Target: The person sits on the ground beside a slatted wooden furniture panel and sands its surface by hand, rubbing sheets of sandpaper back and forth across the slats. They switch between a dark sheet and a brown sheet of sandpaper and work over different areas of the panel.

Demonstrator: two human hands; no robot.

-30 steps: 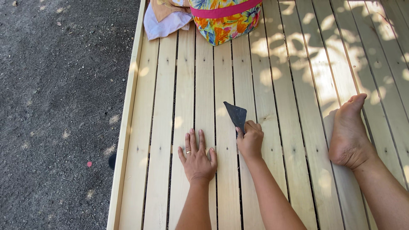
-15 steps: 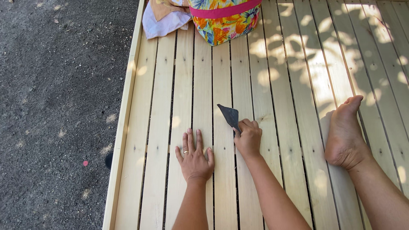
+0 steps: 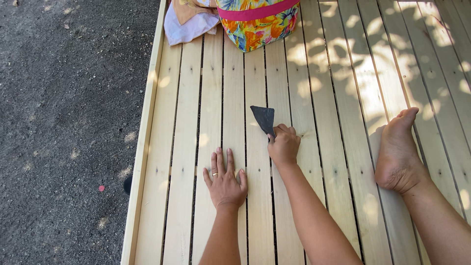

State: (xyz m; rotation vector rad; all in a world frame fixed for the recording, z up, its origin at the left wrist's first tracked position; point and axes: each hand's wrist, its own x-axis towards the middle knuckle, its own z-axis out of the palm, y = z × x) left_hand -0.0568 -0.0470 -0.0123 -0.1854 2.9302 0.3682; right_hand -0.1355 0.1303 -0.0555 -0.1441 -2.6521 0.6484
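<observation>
My left hand (image 3: 224,182) lies flat with fingers spread on the pale wooden deck (image 3: 343,98), while my right hand (image 3: 283,145) is clenched around a dark scraper (image 3: 264,119).

A deck (image 3: 343,73) of pale wooden slats runs away from the camera, dappled with sunlight and leaf shadow toward its right side. Its raised edge board (image 3: 144,137) borders dark, gritty gravel ground (image 3: 64,122) on the left.
</observation>
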